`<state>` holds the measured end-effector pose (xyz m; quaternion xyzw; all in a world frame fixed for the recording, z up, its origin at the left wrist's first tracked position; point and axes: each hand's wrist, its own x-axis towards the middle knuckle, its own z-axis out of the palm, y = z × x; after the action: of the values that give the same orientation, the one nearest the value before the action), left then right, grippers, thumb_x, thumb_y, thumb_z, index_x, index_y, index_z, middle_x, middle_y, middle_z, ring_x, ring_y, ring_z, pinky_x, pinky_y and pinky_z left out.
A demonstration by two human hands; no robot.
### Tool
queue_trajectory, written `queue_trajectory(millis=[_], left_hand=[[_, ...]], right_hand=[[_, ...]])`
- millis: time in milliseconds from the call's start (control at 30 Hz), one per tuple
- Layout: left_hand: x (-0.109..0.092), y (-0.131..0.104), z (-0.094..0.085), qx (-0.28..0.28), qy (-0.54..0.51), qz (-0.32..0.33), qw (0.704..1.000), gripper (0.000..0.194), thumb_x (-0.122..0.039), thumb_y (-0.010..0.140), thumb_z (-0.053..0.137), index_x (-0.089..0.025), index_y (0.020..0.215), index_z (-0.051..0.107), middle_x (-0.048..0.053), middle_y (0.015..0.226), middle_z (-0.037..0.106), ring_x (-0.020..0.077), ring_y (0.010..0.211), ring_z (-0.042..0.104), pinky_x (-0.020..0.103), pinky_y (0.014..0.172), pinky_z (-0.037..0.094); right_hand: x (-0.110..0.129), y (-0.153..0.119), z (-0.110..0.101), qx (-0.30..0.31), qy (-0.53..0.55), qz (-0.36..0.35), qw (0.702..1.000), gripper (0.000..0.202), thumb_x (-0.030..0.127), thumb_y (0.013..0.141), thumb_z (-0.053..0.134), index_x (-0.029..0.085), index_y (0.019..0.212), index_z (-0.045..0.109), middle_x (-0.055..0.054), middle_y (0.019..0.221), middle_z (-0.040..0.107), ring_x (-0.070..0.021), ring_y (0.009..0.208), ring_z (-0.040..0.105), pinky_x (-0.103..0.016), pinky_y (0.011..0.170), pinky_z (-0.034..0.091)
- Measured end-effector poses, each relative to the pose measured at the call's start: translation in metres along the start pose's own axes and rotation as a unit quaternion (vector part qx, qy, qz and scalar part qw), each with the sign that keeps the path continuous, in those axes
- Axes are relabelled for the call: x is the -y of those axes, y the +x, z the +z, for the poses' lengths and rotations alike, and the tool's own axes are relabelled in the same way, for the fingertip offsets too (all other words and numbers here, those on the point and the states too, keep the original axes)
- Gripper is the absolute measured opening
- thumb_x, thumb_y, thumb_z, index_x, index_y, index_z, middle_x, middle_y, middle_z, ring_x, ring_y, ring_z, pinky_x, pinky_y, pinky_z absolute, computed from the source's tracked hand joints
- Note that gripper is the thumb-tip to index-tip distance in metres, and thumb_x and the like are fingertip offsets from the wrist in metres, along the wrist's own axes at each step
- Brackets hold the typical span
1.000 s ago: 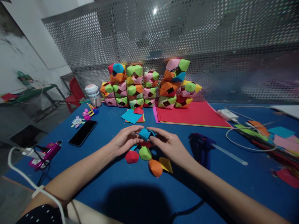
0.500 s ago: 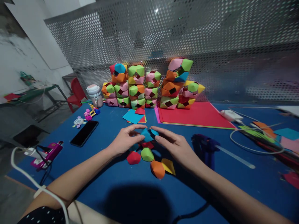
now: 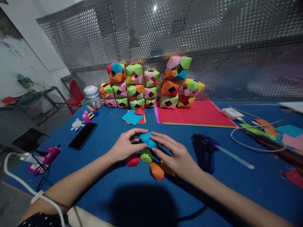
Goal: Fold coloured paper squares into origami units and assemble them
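Bright-blue folded-paper piece with angled facets [image 3: 146, 138] is up between both hands, centre of scene, above the dark-blue tabletop [image 3: 99, 192]. Left hand [image 3: 125, 145]: thumb and fingers pinching its left side. Right hand [image 3: 177, 154]: fingertips on its right side, thumb just below; can't tell if that thumb presses or only hovers.

Main risk: thin paper. Too hard a squeeze from either side could dent the facets or crease them off-line. Uneven push, left against right, could twist the piece or let a fold spring open. Too loose, and it may drop onto the loose pieces below.

Those sit near side, under the hands: red rounded folded-paper piece [image 3: 133, 160] left, lime-green faceted paper piece [image 3: 146, 156] middle, orange rounded paper piece [image 3: 156, 171] nearer and right, yellow folded-paper piece [image 3: 168, 169] partly hidden by the right hand. A low wrist could flatten or scatter them, yellow first.

Right side: dark-blue glue gun [image 3: 205, 146] with a translucent glue stick [image 3: 236, 157] out its back, just beyond the right forearm. Elbow swing could knock it; if hot (can't tell), burn risk.
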<state>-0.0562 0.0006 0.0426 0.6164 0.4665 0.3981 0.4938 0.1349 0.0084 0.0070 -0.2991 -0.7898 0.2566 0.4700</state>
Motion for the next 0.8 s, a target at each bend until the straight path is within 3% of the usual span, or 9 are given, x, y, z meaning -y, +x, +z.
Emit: queue_trajectory(millis=[200, 333, 433, 533, 633, 800], left_hand=[[0.0013, -0.0018, -0.0006, -0.033, 0.09, 0.105, 0.99, 0.031, -0.019, 0.069, 0.071, -0.021, 0.099, 0.062, 0.009, 0.13, 0.053, 0.0221, 0.118, 0.05, 0.033, 0.094, 0.042], [0.0041, -0.0013, -0.0025, -0.05, 0.135, 0.145, 0.979, 0.028, -0.015, 0.07, 0.067, -0.021, 0.098, 0.063, 0.009, 0.121, 0.055, 0.0216, 0.114, 0.052, 0.034, 0.094, 0.042], [0.0052, -0.0016, -0.0029, -0.039, 0.117, 0.158, 0.98, 0.028, -0.01, 0.074, 0.059, -0.021, 0.099, 0.062, 0.008, 0.119, 0.056, 0.0199, 0.113, 0.052, 0.032, 0.092, 0.044], [0.0054, -0.0027, -0.001, -0.03, 0.1, 0.142, 0.984, 0.024, -0.01, 0.076, 0.055, -0.02, 0.097, 0.063, 0.007, 0.112, 0.059, 0.0181, 0.107, 0.055, 0.029, 0.089, 0.045], [0.0068, -0.0034, 0.0029, -0.027, 0.069, 0.087, 0.993, 0.023, -0.014, 0.076, 0.056, -0.019, 0.098, 0.062, 0.005, 0.101, 0.062, 0.0145, 0.09, 0.059, 0.025, 0.079, 0.046], [0.0088, -0.0014, 0.0069, -0.037, -0.058, -0.002, 0.998, 0.036, -0.016, 0.069, 0.066, -0.018, 0.103, 0.056, 0.002, 0.089, 0.062, 0.009, 0.072, 0.057, 0.02, 0.064, 0.043]], right_hand=[[-0.0011, -0.0033, 0.0013, -0.011, -0.033, -0.043, 0.998, 0.033, 0.021, 0.085, 0.052, 0.025, 0.117, 0.06, -0.01, 0.123, 0.059, -0.0223, 0.113, 0.056, -0.04, 0.094, 0.048], [-0.003, -0.0031, 0.0004, -0.014, -0.032, -0.04, 0.999, 0.032, 0.021, 0.085, 0.053, 0.024, 0.116, 0.061, -0.01, 0.122, 0.06, -0.022, 0.112, 0.057, -0.039, 0.094, 0.048], [-0.0053, -0.002, -0.0009, -0.032, -0.023, 0.0, 0.999, 0.032, 0.022, 0.084, 0.055, 0.024, 0.116, 0.06, -0.009, 0.12, 0.06, -0.0217, 0.11, 0.057, -0.038, 0.091, 0.049], [-0.0058, -0.0011, -0.0013, -0.045, -0.013, 0.034, 0.998, 0.033, 0.025, 0.084, 0.055, 0.025, 0.117, 0.059, -0.009, 0.12, 0.06, -0.0222, 0.108, 0.058, -0.037, 0.085, 0.052], [-0.005, -0.0012, -0.0003, -0.038, -0.016, 0.024, 0.999, 0.031, 0.025, 0.084, 0.054, 0.025, 0.114, 0.06, -0.009, 0.12, 0.06, -0.0228, 0.109, 0.057, -0.038, 0.087, 0.051], [-0.0062, -0.0018, 0.0014, -0.035, -0.026, 0.009, 0.999, 0.03, 0.024, 0.085, 0.053, 0.024, 0.114, 0.061, -0.01, 0.121, 0.06, -0.0235, 0.11, 0.057, -0.042, 0.09, 0.049]])
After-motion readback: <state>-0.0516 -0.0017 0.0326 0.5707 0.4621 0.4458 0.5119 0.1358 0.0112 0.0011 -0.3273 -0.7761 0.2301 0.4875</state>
